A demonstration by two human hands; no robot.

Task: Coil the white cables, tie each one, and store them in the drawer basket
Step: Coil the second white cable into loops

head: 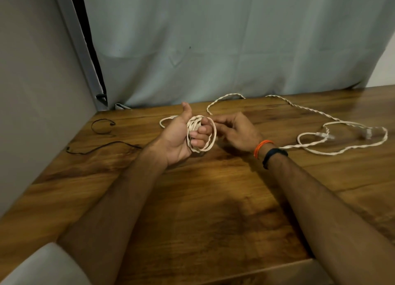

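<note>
Starting over at 9 o'clock, a thin black cable (100,144) is lying loose on the wooden bench (213,199), one end curling into a little loop near the grey wall (32,92). Down at 7 o'clock a pale rounded chair corner (42,265) is poking into view.

Moving toward the middle, the left hand (181,135) is sitting palm up with the thumb sticking up toward 12 o'clock, and its grip is closing around a white cable coil (201,135) — the fingers are curling through the loops, so the coil is hanging on them just above the bench. A loose white end is trailing out from behind that hand toward 10 o'clock.

Just right of the coil, the right hand (237,132) is pinching the strand where it's coming off the coil; the fingertips are touching the cable right beside the left fingers. That wrist is wearing an orange thread band (261,147) and a black band (274,156).

Further out at 2 to 3 o'clock, the rest of the twisted white cable (310,111) is snaking across the bench in open loops, with a couple of clear plastic connectors (324,135) on it. A pale blue-grey curtain (235,38) is hanging behind everything at 12 o'clock.
</note>
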